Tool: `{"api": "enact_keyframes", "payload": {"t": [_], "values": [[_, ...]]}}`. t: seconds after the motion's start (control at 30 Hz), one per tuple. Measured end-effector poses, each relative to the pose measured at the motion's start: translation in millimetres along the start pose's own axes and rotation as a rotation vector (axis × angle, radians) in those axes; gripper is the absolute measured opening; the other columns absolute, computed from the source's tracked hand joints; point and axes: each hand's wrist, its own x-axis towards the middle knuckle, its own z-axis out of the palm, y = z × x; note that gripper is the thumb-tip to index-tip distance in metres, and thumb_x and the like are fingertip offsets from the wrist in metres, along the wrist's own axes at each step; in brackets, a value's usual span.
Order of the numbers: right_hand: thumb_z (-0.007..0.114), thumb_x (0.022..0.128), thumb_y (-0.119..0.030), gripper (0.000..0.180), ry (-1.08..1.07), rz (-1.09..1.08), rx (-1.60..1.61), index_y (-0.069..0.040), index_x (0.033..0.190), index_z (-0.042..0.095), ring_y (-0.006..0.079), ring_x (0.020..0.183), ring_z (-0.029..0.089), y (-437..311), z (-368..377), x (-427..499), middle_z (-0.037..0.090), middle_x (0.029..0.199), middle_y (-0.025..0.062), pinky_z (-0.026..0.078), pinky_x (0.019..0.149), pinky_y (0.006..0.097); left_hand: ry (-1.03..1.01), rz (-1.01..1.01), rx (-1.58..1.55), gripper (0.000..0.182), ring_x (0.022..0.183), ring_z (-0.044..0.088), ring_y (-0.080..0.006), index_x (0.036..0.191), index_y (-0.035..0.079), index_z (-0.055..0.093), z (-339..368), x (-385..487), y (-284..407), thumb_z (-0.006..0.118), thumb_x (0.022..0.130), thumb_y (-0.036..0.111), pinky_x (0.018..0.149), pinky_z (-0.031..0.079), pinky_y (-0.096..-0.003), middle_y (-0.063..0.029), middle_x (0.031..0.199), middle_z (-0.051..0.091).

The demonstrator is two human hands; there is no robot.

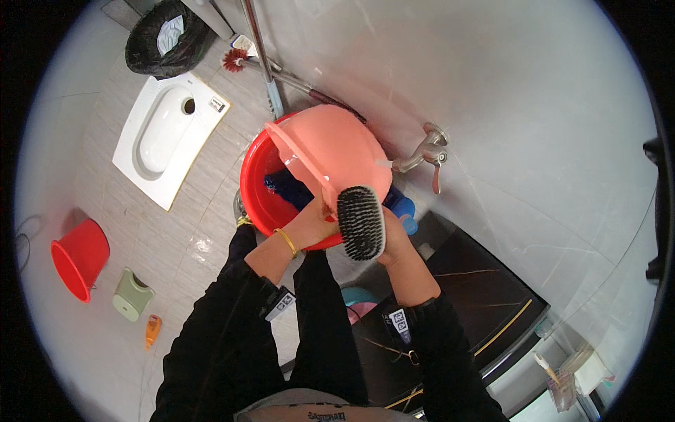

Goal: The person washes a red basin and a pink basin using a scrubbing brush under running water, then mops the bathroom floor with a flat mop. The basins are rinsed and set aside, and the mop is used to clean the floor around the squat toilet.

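Observation:
A pink plastic basin (337, 137) is tipped over a larger red basin (253, 195), its rim toward the lower left. At the pink rim is my left hand (316, 221), its fingers closed on it, with a yellow bangle at the wrist. A scrub brush (362, 224) with black bristles and a pale edge faces up, held by my right hand (391, 237), whose fingers are mostly hidden behind the brush and basin. Dark blue cloth (289, 189) lies inside the red basin. The metal wall tap (422, 154) stands against the right side of the pink basin.
A squat toilet (163, 137) is set in the floor at upper left, beside a black-lined bin (198, 45). A toilet brush (235, 60) and poles lean nearby. At left are a red bucket (79, 258), green stool (132, 295) and orange bottle (152, 331). Blue bottles (405, 207) stand right.

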Motion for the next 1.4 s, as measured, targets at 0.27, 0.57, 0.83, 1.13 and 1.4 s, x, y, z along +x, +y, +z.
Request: {"api": "enact_keyframes", "payload": {"t": [0.27,0.57,0.83,1.13,1.4], "values": [[0.051,0.084,-0.007,0.029,0.282,-0.044,-0.222,0.000,0.112,0.050,0.0186,0.076,0.063,-13,-23,1,0.061,0.095,0.0108,0.053,0.068,0.0292,0.397,-0.115,-0.629,0.043,0.105,0.054,-0.0218,0.123,0.002,0.039,12,2,10,0.050,0.082,-0.002,0.091,0.045,-0.0346,-0.0110,0.121,0.050],[0.055,0.072,-0.003,0.043,0.525,-0.706,-1.714,-0.003,0.115,0.048,0.0380,0.098,0.053,-34,4,7,0.053,0.108,0.0217,0.043,0.082,0.0436,0.297,-0.137,-0.130,0.051,0.088,0.055,-0.0157,0.119,-0.005,0.042,20,-8,-12,0.052,0.070,-0.005,0.074,0.045,-0.0257,-0.0102,0.103,0.055],[0.055,0.072,-0.008,0.040,0.387,-0.707,-1.900,0.002,0.111,0.049,0.0387,0.085,0.058,-38,26,13,0.057,0.097,0.0242,0.047,0.072,0.0448,0.316,-0.230,0.147,0.039,0.071,0.056,-0.0162,0.106,-0.005,0.051,18,-11,-15,0.055,0.067,0.002,0.061,0.046,-0.0283,-0.0085,0.083,0.056],[0.061,0.069,-0.016,0.032,0.379,-0.877,-2.148,-0.005,0.100,0.059,0.0363,0.078,0.060,-59,-2,49,0.062,0.088,0.0201,0.048,0.067,0.0464,0.280,-0.284,0.291,0.029,0.061,0.056,-0.0182,0.094,-0.004,0.052,19,-17,-35,0.055,0.067,0.008,0.053,0.044,-0.0323,-0.0084,0.068,0.053],[0.052,0.076,-0.013,0.022,0.393,-0.693,-2.041,-0.003,0.094,0.057,0.0318,0.074,0.062,-55,13,47,0.063,0.082,0.0171,0.050,0.064,0.0404,0.319,-0.305,0.370,0.027,0.057,0.054,-0.0184,0.091,-0.004,0.051,19,-20,-28,0.055,0.066,0.007,0.050,0.043,-0.0328,-0.0079,0.064,0.051]]}}
